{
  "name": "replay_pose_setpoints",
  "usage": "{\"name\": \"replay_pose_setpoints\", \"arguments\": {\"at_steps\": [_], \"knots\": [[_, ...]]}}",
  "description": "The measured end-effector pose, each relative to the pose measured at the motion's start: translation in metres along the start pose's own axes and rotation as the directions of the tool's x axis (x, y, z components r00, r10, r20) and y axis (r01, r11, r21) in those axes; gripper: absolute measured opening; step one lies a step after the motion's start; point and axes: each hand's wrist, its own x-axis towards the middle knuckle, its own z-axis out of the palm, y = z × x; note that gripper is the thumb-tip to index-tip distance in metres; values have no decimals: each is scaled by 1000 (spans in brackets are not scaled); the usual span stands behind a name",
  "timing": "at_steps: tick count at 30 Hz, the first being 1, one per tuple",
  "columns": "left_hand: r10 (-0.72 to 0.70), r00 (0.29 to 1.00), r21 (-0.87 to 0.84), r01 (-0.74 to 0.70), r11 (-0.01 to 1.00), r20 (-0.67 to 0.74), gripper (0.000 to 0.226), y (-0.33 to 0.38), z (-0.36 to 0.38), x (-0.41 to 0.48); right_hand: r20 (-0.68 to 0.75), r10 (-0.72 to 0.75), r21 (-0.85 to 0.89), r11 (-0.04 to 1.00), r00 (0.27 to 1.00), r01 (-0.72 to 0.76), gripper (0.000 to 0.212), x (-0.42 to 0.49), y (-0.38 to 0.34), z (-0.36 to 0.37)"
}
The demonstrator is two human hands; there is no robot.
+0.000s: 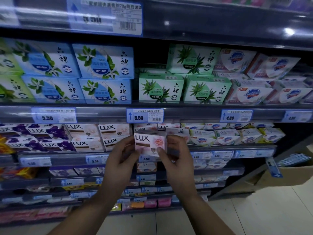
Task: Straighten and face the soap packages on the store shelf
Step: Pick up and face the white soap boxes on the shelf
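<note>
1. We held the box (149,143) off the shelf (71,159), between both hands. The left grip (122,156) was closed on its left edge. The right grip (176,155) pinched the right side, thumb on the lower front corner. Its LUX face looked out at us, roughly upright.
2. Both grips sat on edges and a corner only. We judged the glossy carton could slip and drop to the floor below once either hand let go.
3. Just behind the right grip a pack (177,132) lay tilted. Pushing the box in blind could shove that pack deeper or leave our box skewed.
4. White boxes (108,133) stood close beside the left grip, and green-and-white packs (225,137) near the right one. Our knuckles could drag either row out of line.
5. Squeezing harder to stop a slip could dent the carton.
</note>
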Motion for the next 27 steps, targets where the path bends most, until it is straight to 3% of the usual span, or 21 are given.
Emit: {"name": "replay_pose_setpoints", "arguments": {"at_steps": [3, 10, 18, 24, 27], "knots": [[40, 999, 119, -37, 992, -25, 51, -6, -3, 7, 15, 64, -78, 995, 998, -62, 31, 13, 13, 3], [-86, 993, 276, 60, 959, 82, 51, -29, -9, 12, 137, 237, -165, 963, 962, -213, 41, 19, 26, 21], [37, 997, 256, -52, 965, 65, 49, -39, -1, 15, 153, 191, -170, 972, 970, -164, 33, 20, 35, 15], [34, 999, 198, -34, 980, 2, 64, -46, 15, 13, 269, 207, -154, 973, 941, -170, 60, 30, 42, 8], [31, 997, 224, -14, 975, -73, 69, -49, 21, 12, 347, 211, -168, 973, 914, -161, 64, 37, 46, 5]]}}
